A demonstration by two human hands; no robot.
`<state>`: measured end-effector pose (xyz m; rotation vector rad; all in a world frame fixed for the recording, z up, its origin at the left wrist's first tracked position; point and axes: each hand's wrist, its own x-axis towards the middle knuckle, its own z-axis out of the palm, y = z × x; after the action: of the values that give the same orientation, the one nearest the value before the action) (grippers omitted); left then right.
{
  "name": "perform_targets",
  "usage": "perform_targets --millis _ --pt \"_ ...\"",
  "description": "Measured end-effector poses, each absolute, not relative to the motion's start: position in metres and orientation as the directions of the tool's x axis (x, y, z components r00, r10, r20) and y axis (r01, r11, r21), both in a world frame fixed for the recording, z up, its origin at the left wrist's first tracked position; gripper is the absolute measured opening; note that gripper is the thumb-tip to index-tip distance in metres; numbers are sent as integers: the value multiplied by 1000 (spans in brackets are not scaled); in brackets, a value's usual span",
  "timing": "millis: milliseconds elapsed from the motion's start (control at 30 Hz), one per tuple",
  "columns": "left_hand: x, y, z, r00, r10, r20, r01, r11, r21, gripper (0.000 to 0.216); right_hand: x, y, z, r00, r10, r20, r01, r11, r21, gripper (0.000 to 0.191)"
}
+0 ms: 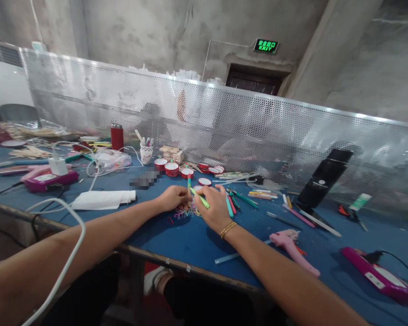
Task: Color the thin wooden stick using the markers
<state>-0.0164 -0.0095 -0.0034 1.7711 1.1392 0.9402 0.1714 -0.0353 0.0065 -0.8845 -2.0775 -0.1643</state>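
Note:
My left hand (172, 198) pinches a thin flat wooden stick (189, 184) held upright; its upper part shows pink, blue and green bands. In my right hand (215, 207), which wears a gold bracelet, is a light green marker (201, 199). The marker's far end points at the stick, close to its coloured part; whether the two touch I cannot tell. Below both hands lies a tangle of colourful thin strings (190, 212), partly covered by the fingers. Just behind stand small red drums (172, 170) with white tops. Several markers (231, 203) lie right of my right hand.
A pink glue gun (292, 249) and a purple power strip (377, 274) lie at right. Left are folded white paper (104, 200), another purple power strip (51, 180) and a looping white cable (73, 253). A paper cup (146, 154) and red flask (117, 136) stand before the perforated partition (258, 122).

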Motion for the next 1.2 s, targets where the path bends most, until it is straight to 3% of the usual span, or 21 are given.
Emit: perform_targets --millis 1200 --pt "-16 -10 -4 302 941 150 329 -250 911 33 173 -34 8 -379 536 755 655 731 -190 13"
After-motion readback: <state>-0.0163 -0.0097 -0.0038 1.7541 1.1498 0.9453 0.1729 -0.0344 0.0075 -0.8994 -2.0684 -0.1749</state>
